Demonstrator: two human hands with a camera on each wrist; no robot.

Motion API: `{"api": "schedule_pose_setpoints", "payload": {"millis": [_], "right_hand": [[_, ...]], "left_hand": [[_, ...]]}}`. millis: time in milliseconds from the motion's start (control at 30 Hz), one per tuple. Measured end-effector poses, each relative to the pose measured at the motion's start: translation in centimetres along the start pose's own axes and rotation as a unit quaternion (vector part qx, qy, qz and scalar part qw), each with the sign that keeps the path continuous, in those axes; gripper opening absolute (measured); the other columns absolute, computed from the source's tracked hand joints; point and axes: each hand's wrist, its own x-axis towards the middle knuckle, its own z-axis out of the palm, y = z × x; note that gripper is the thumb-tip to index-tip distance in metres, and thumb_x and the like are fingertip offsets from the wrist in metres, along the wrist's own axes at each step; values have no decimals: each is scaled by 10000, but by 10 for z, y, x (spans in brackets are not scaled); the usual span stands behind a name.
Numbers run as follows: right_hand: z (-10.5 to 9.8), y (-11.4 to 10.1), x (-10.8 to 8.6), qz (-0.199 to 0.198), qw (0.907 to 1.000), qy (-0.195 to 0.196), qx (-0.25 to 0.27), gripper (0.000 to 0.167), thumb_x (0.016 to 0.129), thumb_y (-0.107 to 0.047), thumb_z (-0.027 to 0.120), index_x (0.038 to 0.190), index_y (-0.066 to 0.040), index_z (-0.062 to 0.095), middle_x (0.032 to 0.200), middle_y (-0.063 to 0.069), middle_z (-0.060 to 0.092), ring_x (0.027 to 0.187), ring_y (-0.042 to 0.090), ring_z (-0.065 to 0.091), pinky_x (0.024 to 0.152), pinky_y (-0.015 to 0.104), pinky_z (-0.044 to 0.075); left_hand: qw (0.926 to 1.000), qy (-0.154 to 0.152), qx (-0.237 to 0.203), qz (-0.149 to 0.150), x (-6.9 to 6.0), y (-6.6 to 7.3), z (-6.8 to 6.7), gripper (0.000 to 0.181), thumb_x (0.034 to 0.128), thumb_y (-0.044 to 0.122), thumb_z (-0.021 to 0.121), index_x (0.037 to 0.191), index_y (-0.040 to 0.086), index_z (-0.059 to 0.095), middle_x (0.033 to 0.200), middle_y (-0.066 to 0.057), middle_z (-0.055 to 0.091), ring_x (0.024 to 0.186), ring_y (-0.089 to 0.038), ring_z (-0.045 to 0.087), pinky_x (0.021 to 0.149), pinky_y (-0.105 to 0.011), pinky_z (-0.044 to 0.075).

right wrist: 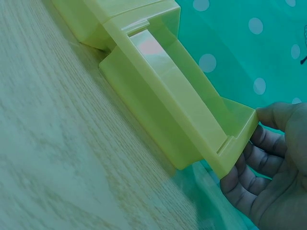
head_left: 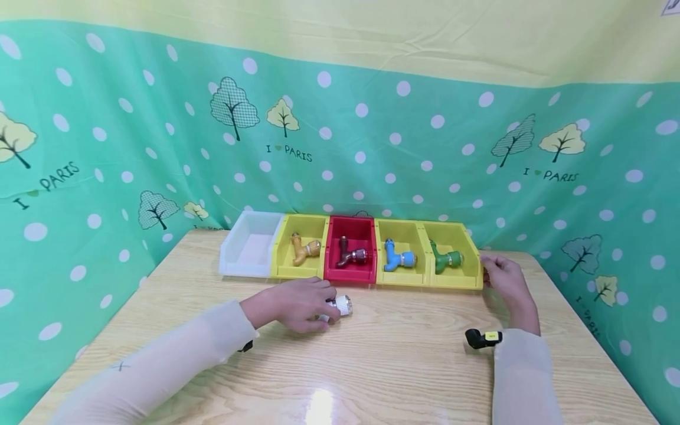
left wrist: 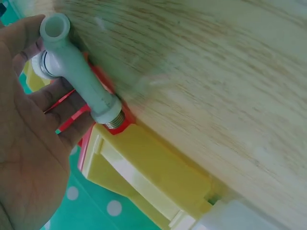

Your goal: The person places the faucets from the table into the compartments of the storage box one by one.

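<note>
My left hand (head_left: 303,304) holds a white faucet (head_left: 344,305) above the table, in front of the red bin. In the left wrist view the white faucet (left wrist: 82,74) shows its spout opening and threaded metal end, with fingers curled behind it. At the right end of the bin row, my right hand (head_left: 507,284) grips the side of the end yellow bin (head_left: 454,282). The right wrist view has the thumb on the corner of this yellow bin (right wrist: 177,110) and the other fingers (right wrist: 247,179) under its edge. This bin contains a green faucet (head_left: 447,260).
Left of the end bin stand a yellow bin with a blue faucet (head_left: 398,258), a red bin (head_left: 350,276) with a brown faucet, a yellow bin with an orange faucet (head_left: 304,249), and a white bin (head_left: 247,268). A dotted green curtain (head_left: 372,136) hangs behind the wooden table (head_left: 404,354).
</note>
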Motion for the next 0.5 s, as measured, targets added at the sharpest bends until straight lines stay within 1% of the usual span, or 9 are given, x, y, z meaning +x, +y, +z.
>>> {"api": "schedule_pose_setpoints", "payload": {"millis": [233,400,500], "right_hand": [[0,0,-1,29,10000,47,14,598,1104,-443,365,1381,68,505,1208,177,543,998,236,545,776,303,560],[0,0,0,36,10000,46,-12,590,1102,-443,366,1359,67,515,1218,181,539,996,236,554,785,305,564],[1,1,1,48,10000,46,-13,599,1100,-449,363,1378,62,507,1243,188,533,1009,244,554,797,307,566]], "left_hand": [[9999,-71,117,-10,2,2,-3,163,1032,459,539,1137,394,646,1009,60,524,944,-129,461,858,-310,430],[9998,-102,180,2,-1,3,-13,178,1028,434,544,1164,386,648,1016,48,525,951,-142,461,869,-343,445],[9996,-86,280,11,-3,3,-19,175,1015,403,561,1163,379,652,1022,39,531,965,-150,468,887,-368,460]]}}
